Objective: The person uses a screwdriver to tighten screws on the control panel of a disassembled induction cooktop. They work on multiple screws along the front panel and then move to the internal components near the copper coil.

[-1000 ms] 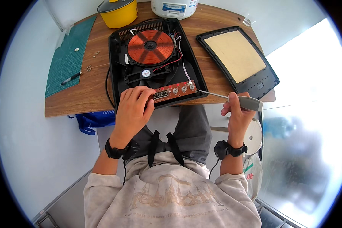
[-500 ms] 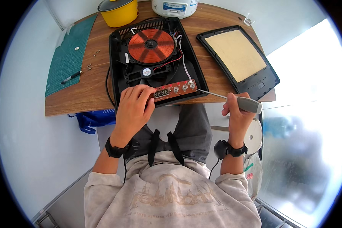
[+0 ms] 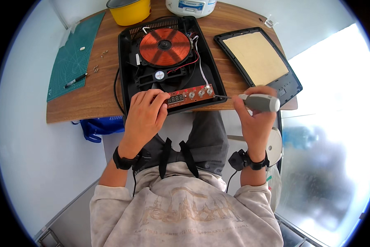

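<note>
The right hand [image 3: 257, 118] clasps a grey screwdriver [image 3: 262, 102], its shaft reaching the right end of the red circuit board [image 3: 196, 95] in the black housing [image 3: 213, 76]. The left hand [image 3: 145, 111] touches the left end; whether it grips, I cannot tell.

Table [image 3: 80, 110]: housing [image 3: 211, 68] at centre | coil [image 3: 154, 47]: in housing, rear | circuit board [image 3: 196, 94]: housing's near end | cutting mat [image 3: 71, 53]: left, pen [image 3: 75, 81] on it | cover panel [image 3: 257, 57]: right

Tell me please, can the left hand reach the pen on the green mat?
Probably yes: the pen lies uncovered, but the left hand would first have to leave the red circuit board.
</note>
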The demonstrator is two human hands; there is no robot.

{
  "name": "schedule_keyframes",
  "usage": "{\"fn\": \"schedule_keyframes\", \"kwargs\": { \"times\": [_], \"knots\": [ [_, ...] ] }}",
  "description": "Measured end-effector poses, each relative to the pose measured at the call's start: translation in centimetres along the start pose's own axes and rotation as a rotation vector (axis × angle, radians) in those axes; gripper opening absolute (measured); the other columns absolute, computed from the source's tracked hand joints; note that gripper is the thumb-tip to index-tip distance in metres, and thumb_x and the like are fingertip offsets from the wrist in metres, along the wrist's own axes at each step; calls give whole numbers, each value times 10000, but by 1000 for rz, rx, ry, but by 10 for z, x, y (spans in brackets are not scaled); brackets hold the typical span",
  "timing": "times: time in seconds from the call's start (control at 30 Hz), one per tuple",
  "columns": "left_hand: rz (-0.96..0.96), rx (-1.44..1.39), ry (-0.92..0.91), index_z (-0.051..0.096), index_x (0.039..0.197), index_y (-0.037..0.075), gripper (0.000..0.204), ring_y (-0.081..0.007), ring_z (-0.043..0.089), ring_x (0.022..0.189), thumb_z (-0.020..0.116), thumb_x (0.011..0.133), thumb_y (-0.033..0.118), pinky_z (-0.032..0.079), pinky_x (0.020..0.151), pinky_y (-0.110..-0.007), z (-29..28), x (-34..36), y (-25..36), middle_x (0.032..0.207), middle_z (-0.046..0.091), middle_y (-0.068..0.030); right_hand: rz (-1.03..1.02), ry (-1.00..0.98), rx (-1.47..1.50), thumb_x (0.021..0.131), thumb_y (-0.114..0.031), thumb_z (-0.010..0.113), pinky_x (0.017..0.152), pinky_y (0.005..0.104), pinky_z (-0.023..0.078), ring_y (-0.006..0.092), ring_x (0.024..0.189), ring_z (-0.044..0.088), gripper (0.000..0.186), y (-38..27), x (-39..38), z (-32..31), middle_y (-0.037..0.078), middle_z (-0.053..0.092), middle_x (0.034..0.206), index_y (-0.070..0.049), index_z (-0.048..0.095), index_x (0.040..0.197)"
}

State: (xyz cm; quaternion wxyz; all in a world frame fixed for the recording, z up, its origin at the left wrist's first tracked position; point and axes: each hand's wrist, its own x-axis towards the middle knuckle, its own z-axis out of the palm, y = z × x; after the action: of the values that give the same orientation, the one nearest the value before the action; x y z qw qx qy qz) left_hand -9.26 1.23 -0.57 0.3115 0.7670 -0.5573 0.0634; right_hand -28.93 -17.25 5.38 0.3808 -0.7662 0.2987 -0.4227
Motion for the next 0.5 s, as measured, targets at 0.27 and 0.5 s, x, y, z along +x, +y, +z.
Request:
{"fn": "schedule_keyframes", "kwargs": {
  "times": [0.27, 0.5],
  "knots": [
    [15, 47, 14, 636, 1124, 84, 222, -278, 617, 1003, 645, 902, 87, 457, 974, -435, 1, -1, -1, 1068, 620, -68, 41, 31, 72, 852, 15, 797, 882, 348, 620, 220, 1019, 708, 890, -4, 2, 2, 163, 686, 1155, -118, 231, 1526],
    [12, 32, 9, 637, 1136, 79, 233, -283, 610, 1021, 642, 904, 78, 451, 980, -436, 1, -1, 0, 1092, 620, -74, -83, 17, 131, 851, 95, 716, 887, 328, 613, 231, 1061, 706, 925, 0, 11, 13, 200, 500, 1389, -127, 161, 1557]
  ]
}}
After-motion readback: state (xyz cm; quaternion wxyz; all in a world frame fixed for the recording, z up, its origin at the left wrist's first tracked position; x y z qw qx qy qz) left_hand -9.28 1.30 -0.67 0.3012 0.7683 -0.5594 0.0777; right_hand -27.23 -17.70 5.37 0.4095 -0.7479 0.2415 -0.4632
